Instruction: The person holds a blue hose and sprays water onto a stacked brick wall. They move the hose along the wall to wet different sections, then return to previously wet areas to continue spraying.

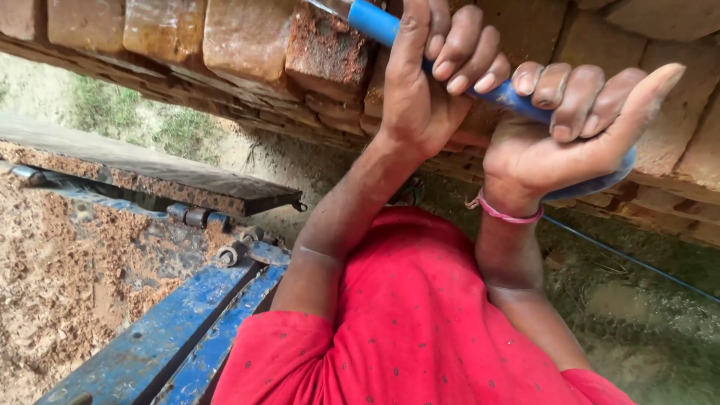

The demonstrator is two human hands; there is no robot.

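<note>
Both my hands grip a blue tool handle (377, 22) that slants down to the right in front of a stack of reddish bricks (247, 41). My left hand (427, 82) wraps the upper part of the handle, close to a bit of grey metal (330, 6) at the top edge. Lower on the handle sits my right hand (570, 127), with a pink band on its wrist and its thumb stretched out. The handle's broad blue end (607, 180) sticks out beneath that hand. My red shirt (420, 330) fills the bottom centre.
A blue metal frame (172, 337) with hinges (229, 255) runs along the lower left, beside a bed covered in sandy soil (60, 277). A dark flap (150, 176) lies beyond it. A thin blue line (630, 259) crosses muddy ground at the right.
</note>
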